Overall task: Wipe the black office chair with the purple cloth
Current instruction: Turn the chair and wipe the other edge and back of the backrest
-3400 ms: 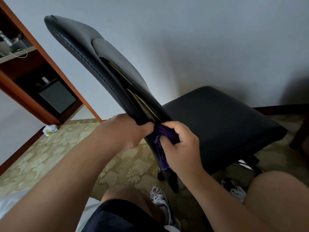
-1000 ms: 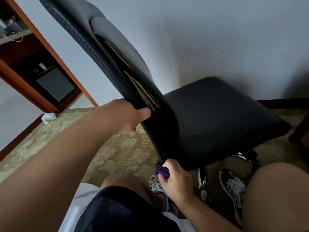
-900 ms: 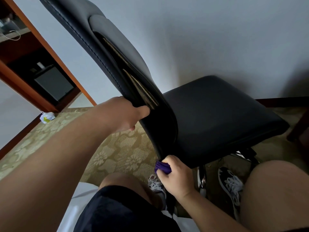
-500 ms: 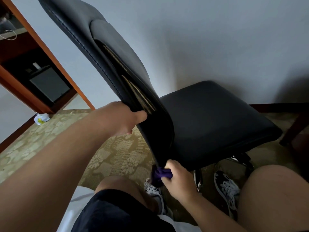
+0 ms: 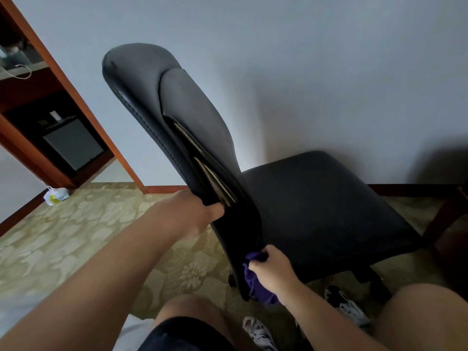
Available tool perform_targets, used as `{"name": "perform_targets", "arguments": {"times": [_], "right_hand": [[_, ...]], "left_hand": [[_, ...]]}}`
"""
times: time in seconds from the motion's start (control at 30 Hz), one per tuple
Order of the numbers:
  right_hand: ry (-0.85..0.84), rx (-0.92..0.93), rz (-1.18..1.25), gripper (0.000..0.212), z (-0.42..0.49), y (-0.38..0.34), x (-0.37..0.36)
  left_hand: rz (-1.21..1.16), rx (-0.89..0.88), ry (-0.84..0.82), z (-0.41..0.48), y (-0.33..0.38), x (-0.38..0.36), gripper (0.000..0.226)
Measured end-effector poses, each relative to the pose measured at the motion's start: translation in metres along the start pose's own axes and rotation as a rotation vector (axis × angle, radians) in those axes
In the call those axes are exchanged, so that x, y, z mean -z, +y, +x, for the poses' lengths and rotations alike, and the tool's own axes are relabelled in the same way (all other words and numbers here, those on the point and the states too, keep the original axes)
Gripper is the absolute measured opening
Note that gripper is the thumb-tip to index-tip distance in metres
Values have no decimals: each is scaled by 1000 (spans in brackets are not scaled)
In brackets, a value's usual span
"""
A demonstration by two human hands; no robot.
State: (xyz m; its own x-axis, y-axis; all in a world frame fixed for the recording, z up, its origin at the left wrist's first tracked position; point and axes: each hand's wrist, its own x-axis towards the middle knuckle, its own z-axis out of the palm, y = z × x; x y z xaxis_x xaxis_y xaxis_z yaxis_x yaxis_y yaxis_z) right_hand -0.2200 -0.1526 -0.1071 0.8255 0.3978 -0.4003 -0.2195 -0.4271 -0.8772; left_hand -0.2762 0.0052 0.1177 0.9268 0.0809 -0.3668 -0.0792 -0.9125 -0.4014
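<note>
The yellow print on the white bag [image 5: 56,196] on the carpet [image 5: 76,236] is too blurred to read. The left hand [image 5: 193,214] grips the side edge of the chair [image 5: 316,211] backrest, fingers curled round it. The right hand [image 5: 274,271] clutches the bunched cloth [image 5: 254,285], pressing it against the backrest's lower end, just behind the seat.

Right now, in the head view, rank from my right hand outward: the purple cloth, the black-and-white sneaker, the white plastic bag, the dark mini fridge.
1. purple cloth: gripped in the right hand.
2. black-and-white sneaker: lower right, on the carpet.
3. white plastic bag: far left.
4. dark mini fridge: beyond the bag, inside the cabinet.
</note>
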Motion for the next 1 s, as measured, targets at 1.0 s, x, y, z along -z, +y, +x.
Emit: {"name": "perform_targets", "arguments": {"times": [1.0], "right_hand": [[349,850,-162,33,-54,-138,35]], "left_hand": [[-72,-58,37,-1,-17,-3,35]]}}
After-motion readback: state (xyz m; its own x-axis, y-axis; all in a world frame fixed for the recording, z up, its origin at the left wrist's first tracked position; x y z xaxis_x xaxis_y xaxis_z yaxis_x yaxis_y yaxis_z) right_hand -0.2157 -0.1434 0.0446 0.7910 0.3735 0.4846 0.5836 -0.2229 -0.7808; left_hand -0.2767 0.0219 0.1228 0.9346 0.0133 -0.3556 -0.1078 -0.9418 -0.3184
